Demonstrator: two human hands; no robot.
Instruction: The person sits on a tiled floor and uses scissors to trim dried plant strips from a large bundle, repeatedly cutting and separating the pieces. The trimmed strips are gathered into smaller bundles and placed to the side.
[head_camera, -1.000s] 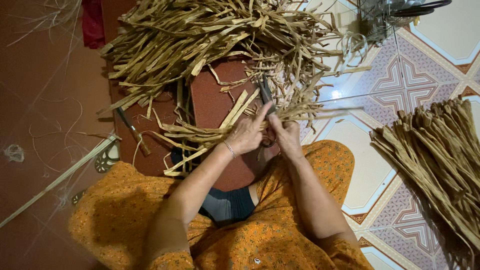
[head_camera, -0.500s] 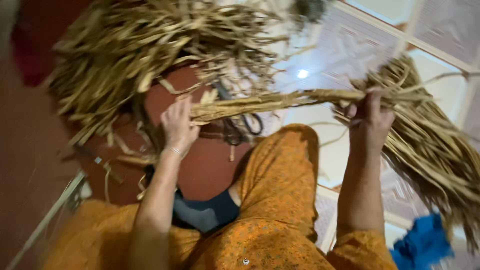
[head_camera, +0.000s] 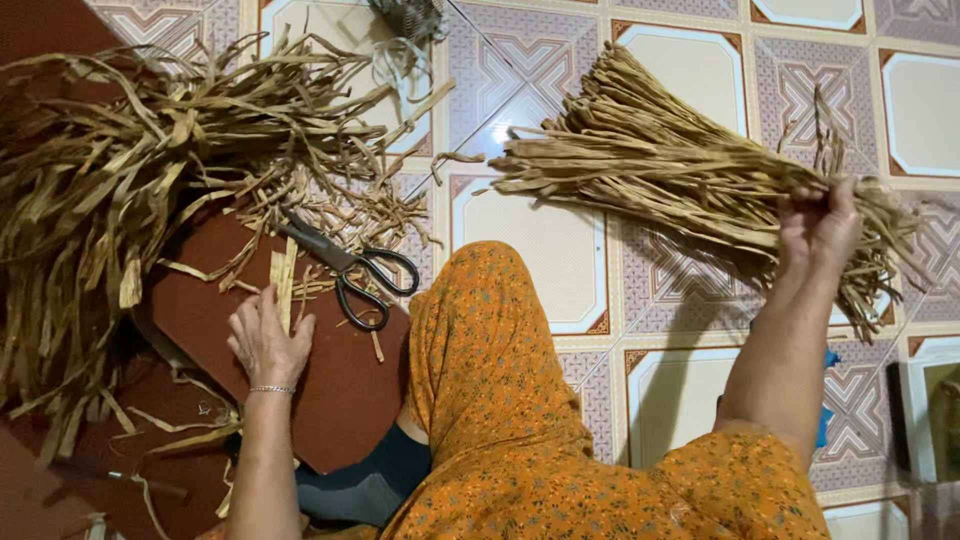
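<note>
one strip bundle (head_camera: 680, 170), tips upper-left

R hand (head_camera: 820, 228) raised, fingers closed round the end of a bundle of dried leaf strips (head_camera: 660, 170) over the tiled floor (head_camera: 530, 250). L hand (head_camera: 268, 345) flat on a reddish-brown board (head_camera: 340, 400), fingertips touching short cut strips (head_camera: 283, 285). Black scissors (head_camera: 350, 270) lie open just beside them. Loose pile of dried strips (head_camera: 130, 170) far left, w/ ends spilling onto board. Orange floral garment (head_camera: 480, 380) between the arms.

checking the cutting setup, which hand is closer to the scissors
Left. The left hand lies on the brown board just left of the scissors; the right hand is far across, gripping the strip bundle.
</note>
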